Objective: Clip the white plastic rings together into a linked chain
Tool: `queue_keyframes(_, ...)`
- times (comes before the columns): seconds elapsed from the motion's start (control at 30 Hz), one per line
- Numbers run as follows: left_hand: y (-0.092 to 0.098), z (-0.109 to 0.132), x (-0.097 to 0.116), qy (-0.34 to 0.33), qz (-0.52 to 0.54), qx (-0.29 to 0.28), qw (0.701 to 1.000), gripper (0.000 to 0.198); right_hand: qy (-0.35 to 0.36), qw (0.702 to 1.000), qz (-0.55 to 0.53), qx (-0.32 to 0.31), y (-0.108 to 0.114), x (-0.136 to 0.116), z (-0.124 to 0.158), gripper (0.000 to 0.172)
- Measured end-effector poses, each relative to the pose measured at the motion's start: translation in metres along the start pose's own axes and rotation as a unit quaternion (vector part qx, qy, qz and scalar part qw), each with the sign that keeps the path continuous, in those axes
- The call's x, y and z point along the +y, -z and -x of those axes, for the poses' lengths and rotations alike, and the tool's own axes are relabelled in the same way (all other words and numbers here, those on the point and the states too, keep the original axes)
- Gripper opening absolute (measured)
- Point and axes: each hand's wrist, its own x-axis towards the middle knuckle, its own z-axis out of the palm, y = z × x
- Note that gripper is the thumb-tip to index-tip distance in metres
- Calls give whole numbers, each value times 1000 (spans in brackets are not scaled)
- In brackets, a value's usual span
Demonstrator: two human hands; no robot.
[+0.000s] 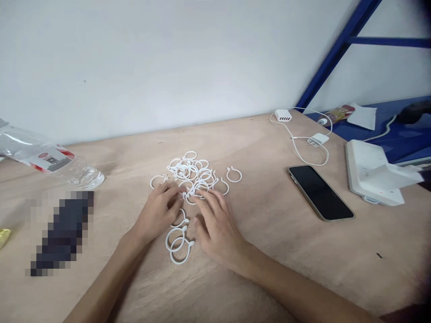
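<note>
White rings [188,172] lie on the table [303,264], apart from back edge [188,127] and phone [321,193].

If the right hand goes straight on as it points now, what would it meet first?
Most likely the pile of white rings: the right hand lies at its near edge, though exact contact is unclear.

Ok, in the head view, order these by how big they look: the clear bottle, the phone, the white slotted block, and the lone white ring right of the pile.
1. Clear bottle, even cut off at the left edge.
2. Phone.
3. Lone white ring and white slotted block: too alike to rank.
</note>
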Motion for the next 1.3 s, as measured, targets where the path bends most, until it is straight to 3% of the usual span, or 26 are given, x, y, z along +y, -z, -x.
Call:
queue_keyframes(0.17,0,5,-7,-23,-24,18,999,22,-18,996,66,-50,-2,-3,0,40)
queue_keyframes(0.37,11,25,-12,-8,-20,64,998,24,-37,995,87,-36,-3,-4,1,48)
queue_keyframes(0.5,19,38,-7,-3,59,32,998,21,-37,996,82,6,-3,-3,1,43)
queue_keyframes(0.63,18,44,3,30,158,-20,987,20,-6,999,31,42,-2,-2,1,33)
queue_keyframes(0.73,15,45,8,39,200,0,979,28,-11,998,-30,54,-1,1,0,27)
queue_keyframes(0.83,12,46,10,9,175,20,984,42,-34,993,-102,44,-1,3,-1,24)
queue_keyframes(0.97,10,48,12,-34,139,-6,990,30,-44,982,-181,22,1,4,-3,24)
queue_keyframes(1.3,8,47,21,-42,167,-51,984,22,-58,953,-296,12,2,5,-6,17)
